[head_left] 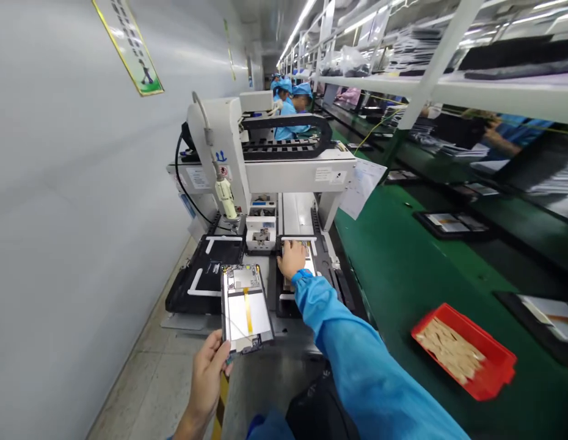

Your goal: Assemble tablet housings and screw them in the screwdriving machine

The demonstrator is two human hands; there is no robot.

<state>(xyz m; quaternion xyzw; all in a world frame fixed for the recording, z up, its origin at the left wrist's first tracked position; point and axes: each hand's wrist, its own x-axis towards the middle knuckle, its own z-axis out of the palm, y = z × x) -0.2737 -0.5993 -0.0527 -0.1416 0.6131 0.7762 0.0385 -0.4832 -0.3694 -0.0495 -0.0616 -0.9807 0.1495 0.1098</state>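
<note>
In my left hand (211,366) is an opened tablet (248,308), held by its lower left corner between thumb and fingers. Its inside faces up, with a silvery battery and a yellow-orange ribbon down the middle. My right hand (292,260) reaches into the right-hand fixture (291,307) of a white bench machine (302,174). The fingers there are bent over a second tablet (310,264), gripping it near its upper end; hand and sleeve cover part of it. Beside the held tablet lies the left-hand fixture (204,278), black with white corner strips.
A green conveyor belt (389,244) runs along the right, carrying several opened tablets in black trays. A red bin (495,373) of small tan pieces stands on it. A white wall (82,214) rises on the left. Co-workers in blue (288,110) sit beyond the machine.
</note>
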